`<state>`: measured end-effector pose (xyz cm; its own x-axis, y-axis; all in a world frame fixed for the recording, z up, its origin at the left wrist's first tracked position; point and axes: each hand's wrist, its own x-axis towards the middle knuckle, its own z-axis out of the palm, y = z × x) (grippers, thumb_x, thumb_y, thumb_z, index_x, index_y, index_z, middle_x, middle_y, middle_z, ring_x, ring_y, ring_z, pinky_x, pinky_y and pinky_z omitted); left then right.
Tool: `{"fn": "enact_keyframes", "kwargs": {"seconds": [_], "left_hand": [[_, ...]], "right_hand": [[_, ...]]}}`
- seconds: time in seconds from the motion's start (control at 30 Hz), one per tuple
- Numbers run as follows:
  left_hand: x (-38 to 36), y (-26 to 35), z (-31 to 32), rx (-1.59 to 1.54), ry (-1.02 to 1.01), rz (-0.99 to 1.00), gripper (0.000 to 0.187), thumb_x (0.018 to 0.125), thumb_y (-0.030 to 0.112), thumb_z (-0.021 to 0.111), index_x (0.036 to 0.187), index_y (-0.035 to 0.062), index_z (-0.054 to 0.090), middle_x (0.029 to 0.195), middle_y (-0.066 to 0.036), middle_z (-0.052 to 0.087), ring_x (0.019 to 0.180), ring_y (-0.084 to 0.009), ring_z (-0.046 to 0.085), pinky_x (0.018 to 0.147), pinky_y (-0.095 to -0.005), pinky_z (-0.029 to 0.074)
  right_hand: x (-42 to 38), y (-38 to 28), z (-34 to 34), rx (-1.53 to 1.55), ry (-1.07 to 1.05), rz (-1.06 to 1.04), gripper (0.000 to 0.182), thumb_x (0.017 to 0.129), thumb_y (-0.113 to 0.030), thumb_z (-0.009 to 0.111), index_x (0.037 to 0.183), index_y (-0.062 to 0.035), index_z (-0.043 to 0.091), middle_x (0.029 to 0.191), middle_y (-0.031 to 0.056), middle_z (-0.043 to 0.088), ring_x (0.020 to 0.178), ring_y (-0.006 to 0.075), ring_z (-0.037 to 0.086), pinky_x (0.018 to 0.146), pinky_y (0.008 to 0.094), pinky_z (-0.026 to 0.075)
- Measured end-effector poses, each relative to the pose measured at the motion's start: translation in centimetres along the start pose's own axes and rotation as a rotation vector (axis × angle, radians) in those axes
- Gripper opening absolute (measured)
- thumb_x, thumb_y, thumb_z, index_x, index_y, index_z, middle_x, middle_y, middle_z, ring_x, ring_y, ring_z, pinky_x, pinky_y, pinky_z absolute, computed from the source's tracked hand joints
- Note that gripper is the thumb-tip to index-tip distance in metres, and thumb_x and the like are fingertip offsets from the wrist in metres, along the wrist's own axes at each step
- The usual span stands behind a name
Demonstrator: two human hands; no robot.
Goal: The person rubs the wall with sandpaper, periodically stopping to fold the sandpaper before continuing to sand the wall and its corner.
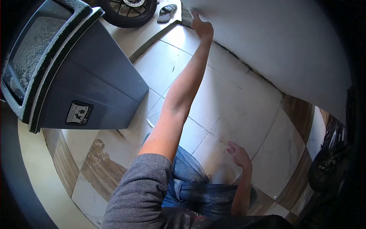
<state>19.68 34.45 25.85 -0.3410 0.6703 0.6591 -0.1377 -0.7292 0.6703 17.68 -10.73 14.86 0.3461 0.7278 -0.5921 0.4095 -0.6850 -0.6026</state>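
My left arm, in a grey sleeve, stretches up across the view. At its end my left hand is at the white wall, near the wall's far edge. One finger points out along the surface, and no object shows in this hand; its other fingers are hard to make out. My right hand hangs above the white floor tiles, beside my jeans. Its fingers are slightly bent and apart, with nothing between them.
A large grey bin with a dusty lid stands at the left. Beyond it are a black wheel and a pair of sandals on a raised step. Another dark wheel is at the right edge. Brown patterned tiles border the floor.
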Motion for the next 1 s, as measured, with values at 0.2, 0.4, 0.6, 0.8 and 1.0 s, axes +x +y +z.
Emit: {"fn": "enact_keyframes", "kwargs": {"seconds": [0.2,0.4,0.6,0.8,1.0], "left_hand": [[8.6,9.5,-1.1,0.157,0.127,0.181,0.059,0.084,-0.01,0.042,0.141,-0.0027,0.031,0.114,-0.022,0.057,0.082,-0.0258,0.058,0.06,-0.0261,0.046],[6.1,-1.8,0.7,0.428,0.071,0.29,0.062,0.08,-0.014,0.037,0.14,-0.0025,0.031,0.131,-0.026,0.047,0.123,-0.0351,0.046,0.098,-0.0398,0.042],[10.3,9.9,-2.3,0.292,0.008,-0.054,0.064,0.077,-0.011,0.04,0.14,-0.0044,0.029,0.112,-0.029,0.058,0.094,-0.0354,0.062,0.082,-0.0355,0.048],[3.6,1.5,-0.3,0.121,-0.007,0.072,0.066,0.067,-0.017,0.042,0.132,-0.0078,0.04,0.116,-0.03,0.056,0.109,-0.0394,0.055,0.095,-0.0376,0.042],[1.9,14.0,-0.4,-0.005,-0.017,-0.115,0.053,0.079,-0.013,0.04,0.132,-0.0094,0.04,0.113,-0.023,0.061,0.106,-0.0348,0.059,0.09,-0.0344,0.045]], "right_hand": [[0.0,1.6,0.2,0.004,0.014,0.037,0.044,0.09,-0.021,0.057,0.13,-0.0044,0.047,0.125,0.0192,0.055,0.116,0.0308,0.054,0.097,0.0383,0.042],[-0.1,-0.8,0.3,-0.117,-0.007,0.051,0.043,0.091,-0.025,0.056,0.128,-0.0043,0.05,0.125,0.0157,0.056,0.114,0.0297,0.056,0.097,0.0363,0.042],[-0.2,1.7,0.1,-0.112,0.054,0.027,0.045,0.09,-0.029,0.057,0.128,-0.0059,0.05,0.118,0.0219,0.058,0.11,0.0331,0.057,0.093,0.0393,0.044],[1.2,3.0,0.6,-0.108,0.078,-0.018,0.045,0.089,-0.03,0.056,0.126,-0.0051,0.051,0.117,0.0209,0.059,0.108,0.0342,0.057,0.094,0.04,0.043],[0.7,2.8,0.5,-0.056,0.054,0.048,0.045,0.089,-0.031,0.055,0.127,-0.0065,0.051,0.118,0.0205,0.058,0.11,0.0351,0.055,0.096,0.0404,0.042]]}}
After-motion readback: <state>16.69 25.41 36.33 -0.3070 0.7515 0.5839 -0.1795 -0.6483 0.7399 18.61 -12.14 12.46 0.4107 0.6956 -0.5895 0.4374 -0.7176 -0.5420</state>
